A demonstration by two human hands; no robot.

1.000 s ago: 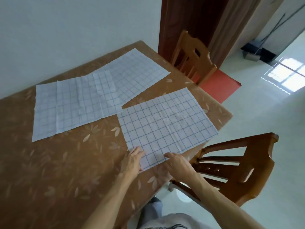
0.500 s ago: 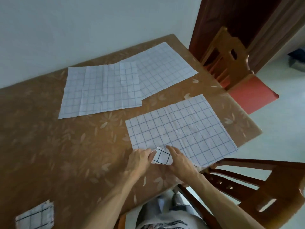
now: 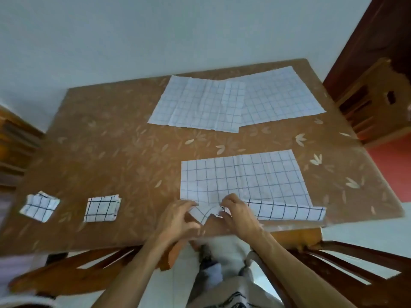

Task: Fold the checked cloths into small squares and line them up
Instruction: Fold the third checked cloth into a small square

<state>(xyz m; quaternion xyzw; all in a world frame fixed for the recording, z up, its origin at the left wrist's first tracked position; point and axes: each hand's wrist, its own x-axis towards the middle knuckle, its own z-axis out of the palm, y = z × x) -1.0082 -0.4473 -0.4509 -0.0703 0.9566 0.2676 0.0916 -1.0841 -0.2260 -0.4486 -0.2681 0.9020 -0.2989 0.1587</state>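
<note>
A white cloth with dark blue checks [image 3: 244, 176] lies flat at the table's near edge, its front strip [image 3: 287, 211] turned up and folded over. My left hand [image 3: 175, 215] and my right hand [image 3: 239, 213] pinch that front edge close together near its left corner. Two folded checked squares [image 3: 101, 208] [image 3: 40, 206] sit side by side on the left. Two more open checked cloths [image 3: 200, 105] [image 3: 282, 96] overlap at the far side.
The brown leaf-patterned table [image 3: 111, 152] stands against a pale wall. Wooden chairs stand at the right [image 3: 375, 101], at the left edge [image 3: 15, 143] and below the near edge [image 3: 355, 270]. A red mat [image 3: 393, 165] lies on the floor to the right.
The view swung left, bringing the two folded squares into sight. Both hands have lifted the near cloth's front edge, and a long strip of it now lies folded over.
</note>
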